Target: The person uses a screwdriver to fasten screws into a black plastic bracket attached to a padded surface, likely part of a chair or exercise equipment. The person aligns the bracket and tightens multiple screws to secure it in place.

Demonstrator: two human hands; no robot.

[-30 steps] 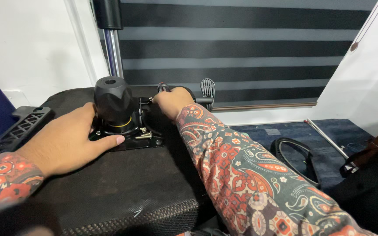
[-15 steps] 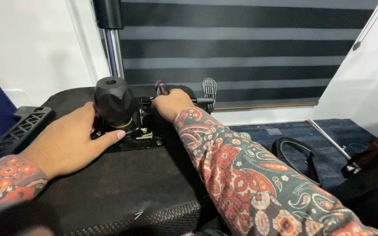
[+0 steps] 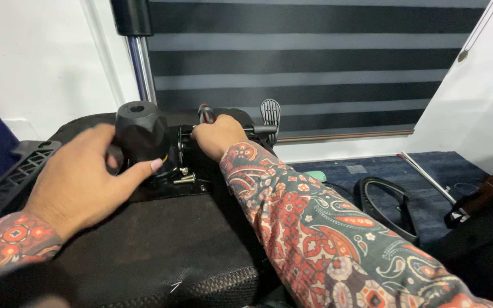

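Knob (image 3: 138,130) cupped by left hand (image 3: 78,179) fingers; right hand (image 3: 218,136) grips lever (screws (image 3: 185,178) beside mechanism).

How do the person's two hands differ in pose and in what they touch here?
The left hand lies spread, fingers wrapped around the black knob; the right hand is closed in a fist on a tool with a red handle. The left hand is nearer the camera, the right hand further back. Both work over the black mechanism plate and wear patterned sleeves.
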